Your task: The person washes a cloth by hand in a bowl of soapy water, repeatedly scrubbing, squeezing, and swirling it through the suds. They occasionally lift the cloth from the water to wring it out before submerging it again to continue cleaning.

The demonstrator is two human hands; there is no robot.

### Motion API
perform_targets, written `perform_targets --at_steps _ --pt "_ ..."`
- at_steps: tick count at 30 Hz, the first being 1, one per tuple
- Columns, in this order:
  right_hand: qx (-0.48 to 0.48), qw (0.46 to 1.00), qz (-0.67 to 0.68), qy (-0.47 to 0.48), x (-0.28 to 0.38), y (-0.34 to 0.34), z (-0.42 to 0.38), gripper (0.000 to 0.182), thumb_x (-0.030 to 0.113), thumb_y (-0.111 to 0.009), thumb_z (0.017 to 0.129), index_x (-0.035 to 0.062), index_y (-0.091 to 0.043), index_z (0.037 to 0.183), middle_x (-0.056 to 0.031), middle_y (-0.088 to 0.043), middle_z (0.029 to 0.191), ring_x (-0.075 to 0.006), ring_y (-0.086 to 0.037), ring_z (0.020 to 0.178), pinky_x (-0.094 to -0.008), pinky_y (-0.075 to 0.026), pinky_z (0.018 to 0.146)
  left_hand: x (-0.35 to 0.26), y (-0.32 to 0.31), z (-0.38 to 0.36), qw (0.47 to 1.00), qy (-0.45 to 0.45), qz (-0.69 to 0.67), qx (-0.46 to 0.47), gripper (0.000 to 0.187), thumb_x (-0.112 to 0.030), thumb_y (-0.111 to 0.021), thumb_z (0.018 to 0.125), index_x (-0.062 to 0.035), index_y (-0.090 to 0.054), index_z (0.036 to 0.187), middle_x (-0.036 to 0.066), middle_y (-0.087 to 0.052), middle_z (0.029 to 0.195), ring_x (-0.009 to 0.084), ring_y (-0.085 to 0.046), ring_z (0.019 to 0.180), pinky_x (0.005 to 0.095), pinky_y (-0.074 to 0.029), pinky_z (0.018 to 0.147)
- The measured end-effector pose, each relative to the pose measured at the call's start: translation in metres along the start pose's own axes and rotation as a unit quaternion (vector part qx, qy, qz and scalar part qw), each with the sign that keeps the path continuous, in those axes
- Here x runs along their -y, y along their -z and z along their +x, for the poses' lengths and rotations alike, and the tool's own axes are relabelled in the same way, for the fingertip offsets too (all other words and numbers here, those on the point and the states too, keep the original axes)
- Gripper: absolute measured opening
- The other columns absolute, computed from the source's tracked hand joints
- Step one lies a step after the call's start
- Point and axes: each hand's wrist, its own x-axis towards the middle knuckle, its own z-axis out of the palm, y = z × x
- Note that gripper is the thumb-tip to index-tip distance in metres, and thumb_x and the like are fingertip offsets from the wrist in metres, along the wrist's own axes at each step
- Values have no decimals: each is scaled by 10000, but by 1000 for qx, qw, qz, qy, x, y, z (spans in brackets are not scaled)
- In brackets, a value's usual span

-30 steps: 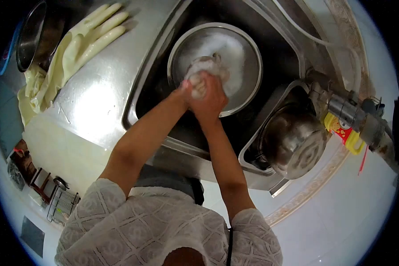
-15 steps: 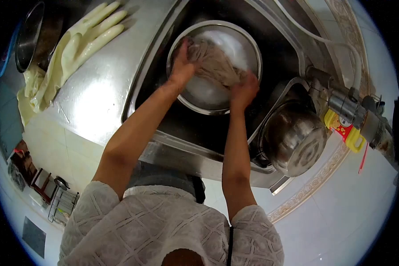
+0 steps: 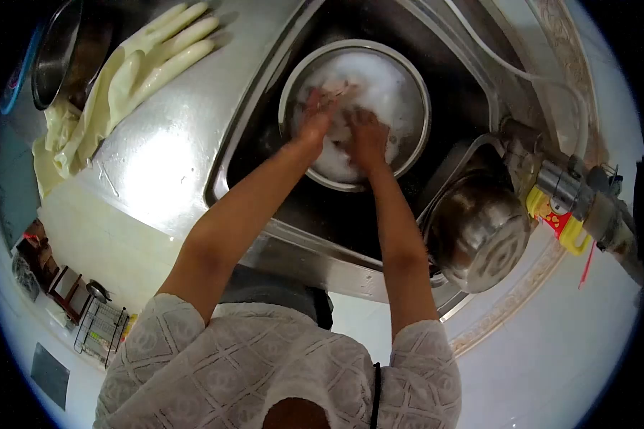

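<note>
Cloth [image 3: 334, 91] sits in the suds inside the steel basin [image 3: 415, 86], which stands in the sink [image 3: 265, 136] at about 12 o'clock from the person. Half a sec ago the cloth was stretched wide between two hands held apart over the basin; now it's down in the foam, mostly buried, w/ both hands brought close together on top of it. A sec ago it was a tight ball wrung between the hands above the basin's near rim. Left hand [image 3: 315, 118] lies pressed into the foam at the basin's 9 o'clock side, fingers curled down onto the cloth; right hand [image 3: 368, 136] is just beside it, toward 6 o'clock of the basin, fingers bent into the suds — whether either really grips the cloth, can't tell, foam hides the fingertips. Steel pot [image 3: 477, 232] rests tilted at the sink's 4 o'clock corner, same as before. Yellow bottle [image 3: 559, 218] w/ a red label stands by the tap fitting [image 3: 576, 189] at 3 o'clock — label print too small to read. Pale rubber gloves [image 3: 132, 68] lie on the drainboard [image 3: 164, 164] at 10 o'clock, next to a second steel bowl [image 3: 57, 50].
</note>
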Motion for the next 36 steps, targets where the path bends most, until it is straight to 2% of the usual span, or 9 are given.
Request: perform_targets --at_steps 6,9,13,15,19,21,23,26,36 --pt "-206 919 254 -220 -6 -50 21 382 79 -620 565 26 -541 936 -146 -518 965 -302 -463 939 -394 -384 779 -7 -18 -1 994 36 -96 37 781 -389 -483 793 -165 62 1305 85 -114 1345 237 -161 1216 359 -195 969" --pt "-210 797 566 26 7 -23 -16 287 14 -537 615 22 -528 902 -172 -497 899 -297 -469 877 -354 -389 744 -18 -18 7 975 61 -212 10 675 -378 -476 797 -130 -106 1305 92 -244 1296 238 -261 1168 372 -264 934" --pt "-293 901 186 261 24 14 -78 302 109 -576 611 40 -534 902 -146 -487 835 -311 -457 817 -379 -396 661 -20 1 20 950 154 -256 88 388 -360 -390 831 -70 -464 1078 93 -476 1076 250 -427 1014 388 -327 890" --pt "-285 906 130 284 31 18 -96 325 188 -617 607 54 -546 895 -125 -491 835 -314 -453 832 -395 -402 648 51 35 86 423 351 -788 277 379 -214 -399 836 -59 -357 1179 90 -429 1112 211 -399 1043 323 -325 917" --pt "-377 890 165 198 50 8 -86 349 371 -599 669 86 -547 864 -158 -497 850 -351 -476 788 -420 -410 582 -13 -18 -11 871 100 -355 324 255 -253 -429 818 -103 -492 1014 54 -489 1007 210 -448 957 333 -358 863" --pt "-428 878 171 130 48 2 -74 327 331 -601 669 76 -551 868 -185 -516 873 -376 -506 767 -447 -417 598 29 2 28 785 140 -509 323 353 -259 -381 866 -76 -372 1167 49 -439 1123 178 -397 1047 291 -355 888" --pt "-355 905 230 47 46 23 -67 315 275 -573 702 72 -537 940 -200 -530 887 -381 -525 778 -469 -418 630 13 -7 2 959 -136 -41 246 388 -328 -410 846 -67 -415 1133 51 -480 1081 177 -427 1021 289 -385 835" --pt "-305 892 334 -25 4 20 -29 346 214 -536 723 77 -495 1038 -200 -541 890 -349 -526 807 -450 -419 669 -23 -33 -38 996 -42 75 28 445 -387 -431 822 -39 -446 1099 67 -528 1012 172 -456 988 289 -387 811" --pt "58 686 725 -21 -27 2 -42 544 156 -617 643 75 -415 1141 -75 -520 998 -234 -486 918 -336 -327 846 -69 -6 -40 961 -84 117 238 568 -71 -413 718 -143 -290 1267 128 -404 1188 236 -392 1080 300 -316 898"
